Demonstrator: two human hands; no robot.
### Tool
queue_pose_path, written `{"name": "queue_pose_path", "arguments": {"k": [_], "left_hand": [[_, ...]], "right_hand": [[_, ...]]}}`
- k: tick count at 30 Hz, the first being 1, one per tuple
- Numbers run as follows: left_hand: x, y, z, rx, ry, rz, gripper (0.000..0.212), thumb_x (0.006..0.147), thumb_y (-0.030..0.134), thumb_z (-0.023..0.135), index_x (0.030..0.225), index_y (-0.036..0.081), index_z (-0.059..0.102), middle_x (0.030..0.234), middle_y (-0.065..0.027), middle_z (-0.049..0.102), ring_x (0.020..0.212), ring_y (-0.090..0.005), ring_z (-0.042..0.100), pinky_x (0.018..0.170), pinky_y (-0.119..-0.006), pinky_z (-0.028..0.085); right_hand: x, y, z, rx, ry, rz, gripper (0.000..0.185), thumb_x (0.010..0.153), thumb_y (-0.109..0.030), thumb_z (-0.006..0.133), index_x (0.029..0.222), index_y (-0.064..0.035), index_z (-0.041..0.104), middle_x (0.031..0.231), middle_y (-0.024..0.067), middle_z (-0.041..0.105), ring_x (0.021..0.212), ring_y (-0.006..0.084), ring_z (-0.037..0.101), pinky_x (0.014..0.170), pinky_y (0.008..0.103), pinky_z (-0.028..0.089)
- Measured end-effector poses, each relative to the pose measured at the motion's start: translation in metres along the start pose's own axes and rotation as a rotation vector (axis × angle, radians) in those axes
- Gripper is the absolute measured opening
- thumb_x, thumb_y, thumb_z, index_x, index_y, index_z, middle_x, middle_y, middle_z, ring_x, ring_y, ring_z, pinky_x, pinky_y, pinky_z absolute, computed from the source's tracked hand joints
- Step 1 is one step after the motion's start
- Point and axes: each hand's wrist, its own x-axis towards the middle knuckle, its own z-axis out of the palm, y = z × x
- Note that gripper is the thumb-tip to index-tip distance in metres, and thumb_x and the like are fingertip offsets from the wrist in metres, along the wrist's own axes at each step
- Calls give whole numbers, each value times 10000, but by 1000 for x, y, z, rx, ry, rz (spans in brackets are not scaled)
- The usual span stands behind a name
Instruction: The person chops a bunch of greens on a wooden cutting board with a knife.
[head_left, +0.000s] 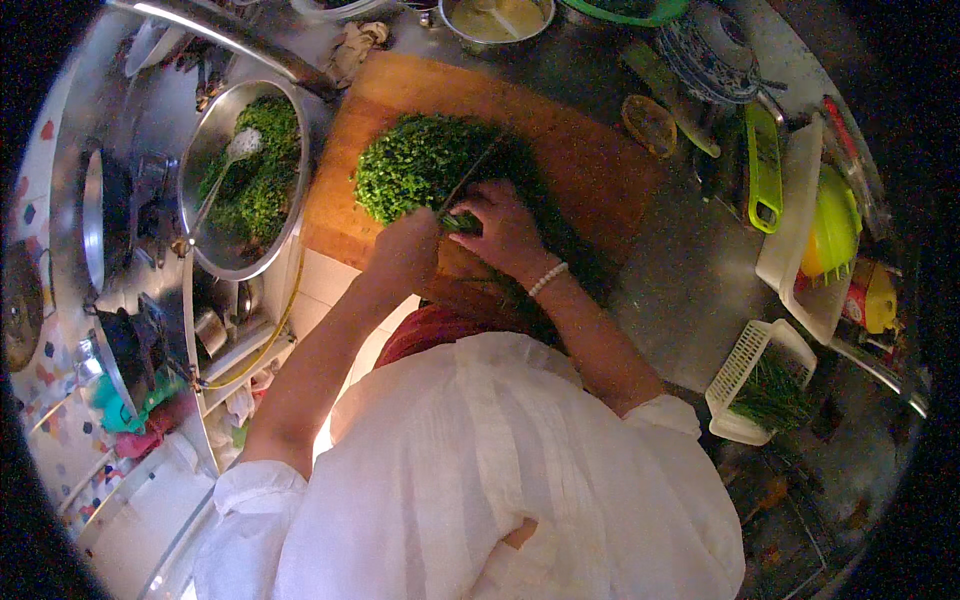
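Observation:
My left hand (407, 246) is closed around the handle end of a kitchen knife (475, 169); the handle itself is hidden. Its thin blade slants away to the upper right, along the edge of a large heap of finely chopped greens (409, 169). Curled fingers of my right hand (504, 229) grip a small bunch of green stalks (462, 223) close beside the blade. A beaded bracelet (548, 278) circles that wrist. Beneath all this lies a wooden cutting board (341, 217), its right side in shadow.
Left of the board, a steel bowl (303, 161) holds chopped greens and a spoon (244, 144) bearing white granules. A white plastic basket (716, 397) with long greens stands at right. Farther back are a green-handled tool (763, 169), stacked patterned bowls (705, 60) and a metal bowl of liquid (491, 19).

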Motion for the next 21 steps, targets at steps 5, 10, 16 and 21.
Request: {"name": "queue_pose_path", "arguments": {"k": [5, 10, 16, 21], "left_hand": [[-3, 11, -22, -197, -64, -184, 114, 821, 73, 503, 910, 23, 454, 789, -235, 599, 762, -447, 589, 627, -511, 453], [-8, 8, -20, -147, 3, -89, 129, 835, 92, 497, 930, 19, 451, 796, -237, 600, 756, -439, 596, 632, -507, 459], [-51, 55, -94, 21, -120, -96, 104, 844, 59, 445, 926, -5, 451, 795, -255, 595, 753, -439, 597, 636, -511, 466], [-55, 53, -88, -1, -278, -191, 95, 841, 41, 432, 916, -16, 448, 799, -276, 593, 759, -442, 598, 650, -517, 466]], "right_hand": [[-5, -2, -16, -67, -90, 48, 334, 652, -207, 759, 950, -132, 628, 1076, 105, 566, 1043, 310, 496, 923, 414, 419], [-9, 3, -5, -28, -36, 39, 310, 669, -198, 744, 948, -137, 625, 1065, 108, 566, 1030, 313, 507, 919, 418, 420], [-10, 8, -3, -45, -10, 25, 284, 673, -185, 736, 928, -138, 619, 1043, 96, 572, 1000, 311, 521, 890, 416, 440], [-12, 12, -5, -17, -33, 30, 278, 670, -181, 730, 921, -139, 617, 1048, 89, 574, 1001, 307, 521, 883, 414, 443]]}}
